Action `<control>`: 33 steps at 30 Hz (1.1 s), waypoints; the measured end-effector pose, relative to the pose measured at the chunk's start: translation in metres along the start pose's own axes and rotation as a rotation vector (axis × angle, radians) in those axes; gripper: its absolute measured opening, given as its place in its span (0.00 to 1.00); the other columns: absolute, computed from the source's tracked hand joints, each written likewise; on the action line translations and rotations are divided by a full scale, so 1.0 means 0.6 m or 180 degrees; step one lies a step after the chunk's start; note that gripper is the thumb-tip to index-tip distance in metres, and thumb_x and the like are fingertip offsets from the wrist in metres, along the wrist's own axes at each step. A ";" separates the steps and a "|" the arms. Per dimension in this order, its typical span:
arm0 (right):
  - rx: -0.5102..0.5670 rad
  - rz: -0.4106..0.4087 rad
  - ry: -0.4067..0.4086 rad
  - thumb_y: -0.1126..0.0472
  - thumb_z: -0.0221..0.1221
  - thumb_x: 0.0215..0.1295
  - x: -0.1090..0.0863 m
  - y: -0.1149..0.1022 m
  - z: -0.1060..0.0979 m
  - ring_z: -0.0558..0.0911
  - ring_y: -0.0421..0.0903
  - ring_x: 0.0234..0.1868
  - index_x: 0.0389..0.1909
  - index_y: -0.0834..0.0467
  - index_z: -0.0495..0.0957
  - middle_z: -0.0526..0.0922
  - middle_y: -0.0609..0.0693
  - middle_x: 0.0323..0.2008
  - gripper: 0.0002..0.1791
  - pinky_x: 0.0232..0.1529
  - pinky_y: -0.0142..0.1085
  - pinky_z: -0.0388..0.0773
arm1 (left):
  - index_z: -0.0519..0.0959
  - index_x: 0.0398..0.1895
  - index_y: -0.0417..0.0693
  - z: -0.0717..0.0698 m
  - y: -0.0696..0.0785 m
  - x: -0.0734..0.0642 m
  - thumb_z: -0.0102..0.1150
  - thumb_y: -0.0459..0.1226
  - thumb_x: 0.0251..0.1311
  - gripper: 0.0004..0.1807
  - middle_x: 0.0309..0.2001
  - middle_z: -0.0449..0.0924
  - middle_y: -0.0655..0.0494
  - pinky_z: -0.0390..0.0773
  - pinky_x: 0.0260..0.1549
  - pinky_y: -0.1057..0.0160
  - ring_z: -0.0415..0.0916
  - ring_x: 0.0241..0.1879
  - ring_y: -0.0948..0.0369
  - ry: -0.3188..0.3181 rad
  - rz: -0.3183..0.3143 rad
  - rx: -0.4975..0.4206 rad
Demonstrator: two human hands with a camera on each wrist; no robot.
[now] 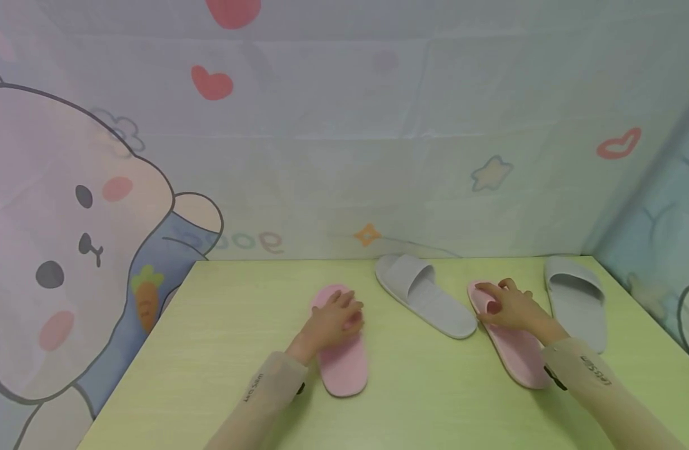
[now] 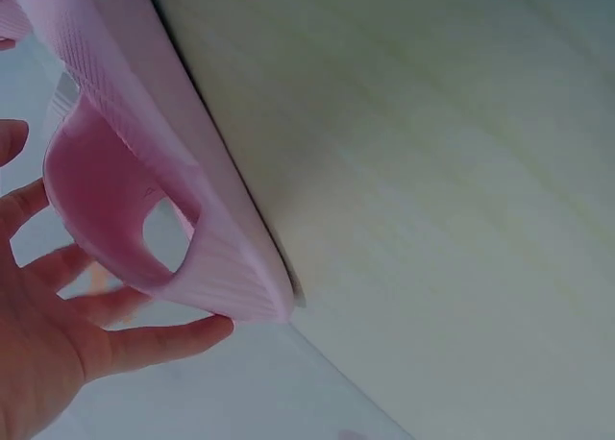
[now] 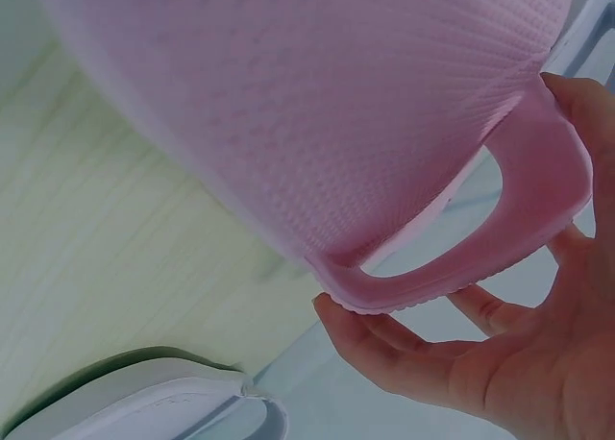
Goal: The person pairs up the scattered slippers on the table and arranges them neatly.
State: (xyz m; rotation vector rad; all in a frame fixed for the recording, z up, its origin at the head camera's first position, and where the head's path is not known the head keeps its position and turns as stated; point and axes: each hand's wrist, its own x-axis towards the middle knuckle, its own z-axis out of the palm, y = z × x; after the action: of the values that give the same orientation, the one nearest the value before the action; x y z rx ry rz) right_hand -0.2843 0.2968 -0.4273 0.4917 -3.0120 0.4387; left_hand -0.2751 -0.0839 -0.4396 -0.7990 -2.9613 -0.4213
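Note:
A pink slipper (image 1: 344,372) lies flat on the table, left of the middle, toe toward the back. My left hand (image 1: 334,320) is over its strap; in the left wrist view, spread fingers touch the strap (image 2: 96,190) and toe edge, while the thumb tip stands apart. Further right, my right hand (image 1: 513,306) grips the strap of a second pink slipper (image 1: 519,356), which lies slanted. In the right wrist view, thumb and fingertips are at opposite sides of that strap (image 3: 538,181). Part of each strap is hidden under a hand in the head view.
Between the pink slippers, toward the back, lies a grey slipper (image 1: 440,306) at a slant. Another grey slipper (image 1: 578,306) is at the right, near the table's side edge, partly behind my right forearm. A printed cloth (image 1: 344,137) hangs behind the pale yellow-green table (image 1: 226,350).

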 end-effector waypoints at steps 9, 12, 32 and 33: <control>0.0033 -0.0032 0.0065 0.47 0.62 0.49 0.001 0.001 0.005 0.64 0.64 0.52 0.57 0.58 0.64 0.72 0.68 0.43 0.35 0.40 0.71 0.57 | 0.66 0.60 0.58 0.002 0.009 0.006 0.42 0.51 0.62 0.24 0.67 0.53 0.43 0.61 0.42 0.27 0.48 0.62 0.31 0.0029 -0.0352 0.0008; 0.0029 -0.0056 0.0073 0.47 0.62 0.49 0.000 0.002 0.005 0.64 0.64 0.52 0.57 0.58 0.64 0.72 0.68 0.43 0.35 0.40 0.71 0.57 | 0.66 0.60 0.58 0.002 0.011 0.007 0.42 0.52 0.61 0.24 0.68 0.52 0.44 0.63 0.40 0.27 0.47 0.63 0.31 0.0013 -0.0458 0.0000; 0.0048 -0.0011 -0.0064 0.43 0.60 0.50 -0.010 0.006 0.003 0.63 0.67 0.56 0.59 0.57 0.62 0.66 0.74 0.51 0.38 0.44 0.70 0.58 | 0.67 0.59 0.56 0.002 -0.007 0.003 0.51 0.53 0.54 0.29 0.68 0.52 0.44 0.62 0.38 0.27 0.48 0.62 0.31 -0.0049 -0.0496 -0.0061; 0.0034 -0.0009 -0.0050 0.43 0.60 0.50 -0.011 0.005 0.002 0.63 0.67 0.55 0.59 0.57 0.62 0.67 0.73 0.51 0.38 0.44 0.70 0.58 | 0.67 0.59 0.56 0.002 -0.008 0.002 0.51 0.53 0.54 0.28 0.68 0.52 0.44 0.62 0.38 0.26 0.48 0.62 0.30 -0.0043 -0.0487 -0.0051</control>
State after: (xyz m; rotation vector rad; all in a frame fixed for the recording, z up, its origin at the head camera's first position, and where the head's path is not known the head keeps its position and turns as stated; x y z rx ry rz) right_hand -0.2793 0.3012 -0.4301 0.5025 -3.0250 0.4532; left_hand -0.2787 -0.0870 -0.4417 -0.5807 -3.0467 -0.4491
